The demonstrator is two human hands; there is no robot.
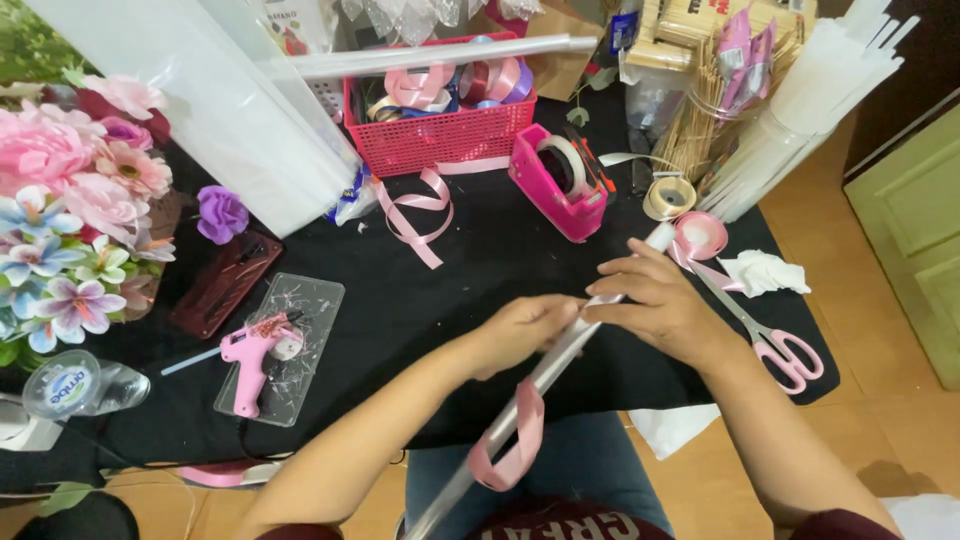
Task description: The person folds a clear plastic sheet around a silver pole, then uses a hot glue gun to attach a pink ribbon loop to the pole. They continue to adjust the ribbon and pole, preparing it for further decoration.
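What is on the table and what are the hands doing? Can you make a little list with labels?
Left hand: pinches the clear rolled tube
Right hand: grips the same tube, further up
Pink ribbon: looped around the tube's lower part
Scissors: pink handles, right of the hands
Glue gun: pink, on a clear mat
Tape dispenser: pink, beside the red basket
Fake flowers: far left
Table: black cover

Glossy pink satin ribbon point(520, 440) wraps a shiny clear plastic tube point(560, 355).
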